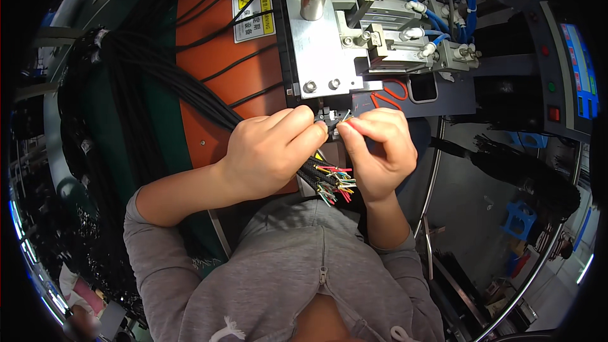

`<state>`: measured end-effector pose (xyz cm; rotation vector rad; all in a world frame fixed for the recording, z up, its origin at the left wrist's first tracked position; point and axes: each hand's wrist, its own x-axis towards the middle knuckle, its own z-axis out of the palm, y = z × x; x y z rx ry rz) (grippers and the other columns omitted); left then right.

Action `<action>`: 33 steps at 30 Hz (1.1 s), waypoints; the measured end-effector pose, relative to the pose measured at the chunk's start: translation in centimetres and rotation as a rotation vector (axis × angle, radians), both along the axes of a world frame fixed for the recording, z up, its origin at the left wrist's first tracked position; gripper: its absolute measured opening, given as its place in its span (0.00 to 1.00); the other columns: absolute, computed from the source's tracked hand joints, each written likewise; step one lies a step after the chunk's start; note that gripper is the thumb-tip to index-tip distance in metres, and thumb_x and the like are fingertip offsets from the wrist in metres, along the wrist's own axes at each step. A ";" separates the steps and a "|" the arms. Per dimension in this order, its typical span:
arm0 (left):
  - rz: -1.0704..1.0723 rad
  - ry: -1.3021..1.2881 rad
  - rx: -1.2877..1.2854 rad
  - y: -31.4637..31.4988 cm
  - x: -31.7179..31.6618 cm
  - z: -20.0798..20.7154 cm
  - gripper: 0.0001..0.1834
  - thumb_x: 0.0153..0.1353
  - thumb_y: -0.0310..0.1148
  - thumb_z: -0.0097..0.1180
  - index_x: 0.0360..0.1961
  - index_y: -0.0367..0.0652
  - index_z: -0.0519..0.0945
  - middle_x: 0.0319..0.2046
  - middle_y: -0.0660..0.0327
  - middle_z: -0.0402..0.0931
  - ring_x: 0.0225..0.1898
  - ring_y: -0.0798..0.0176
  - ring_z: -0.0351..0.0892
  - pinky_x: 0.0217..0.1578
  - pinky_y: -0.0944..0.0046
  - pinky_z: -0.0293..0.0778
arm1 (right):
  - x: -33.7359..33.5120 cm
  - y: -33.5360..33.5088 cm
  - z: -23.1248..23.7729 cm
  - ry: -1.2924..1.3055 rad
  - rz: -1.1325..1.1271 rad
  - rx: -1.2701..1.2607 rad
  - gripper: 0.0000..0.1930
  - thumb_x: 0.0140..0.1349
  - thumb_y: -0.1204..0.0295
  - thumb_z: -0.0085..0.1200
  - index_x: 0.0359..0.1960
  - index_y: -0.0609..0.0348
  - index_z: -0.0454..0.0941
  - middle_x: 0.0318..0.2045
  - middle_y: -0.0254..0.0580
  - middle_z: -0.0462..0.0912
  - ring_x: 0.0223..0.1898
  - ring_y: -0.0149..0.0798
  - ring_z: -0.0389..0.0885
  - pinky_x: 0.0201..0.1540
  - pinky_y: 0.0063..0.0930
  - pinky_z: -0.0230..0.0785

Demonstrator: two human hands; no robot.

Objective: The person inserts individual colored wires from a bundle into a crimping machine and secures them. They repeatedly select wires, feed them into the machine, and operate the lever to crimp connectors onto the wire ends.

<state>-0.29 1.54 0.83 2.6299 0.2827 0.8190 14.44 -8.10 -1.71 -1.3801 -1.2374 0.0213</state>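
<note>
My left hand (269,149) is closed, its fingers curled around the end of a black cable that is mostly hidden by the hand. Facing it, my right hand (385,149) pinches thin coloured wires (345,116) between thumb and forefinger; their tips poke up past the fingertips. Both hands meet just in front of a small clamp block (327,114) at the machine's lower edge. Beneath the left hand, a bundle of black braided cables (212,109) comes out with stripped ends (335,183) fanned into red, white, yellow and green wires.
A metal pneumatic fixture (323,44) with blue air tubes (470,0) stands right ahead. Red-handled scissors (396,93) lie beside a grey-rimmed opening (423,88). An orange plate (209,63) with a warning label (253,16) is at left. A control panel (573,82) stands far right.
</note>
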 end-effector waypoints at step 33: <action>0.145 0.220 0.265 -1.2 0.3 -1.1 0.16 0.48 0.25 0.59 0.41 0.46 0.83 0.21 0.68 0.61 0.20 0.72 0.65 0.16 0.71 0.62 | 0.2 0.3 -2.8 0.286 0.025 -0.360 0.03 0.51 0.81 0.55 0.23 0.63 0.74 0.22 0.39 0.75 0.25 0.34 0.72 0.29 0.25 0.65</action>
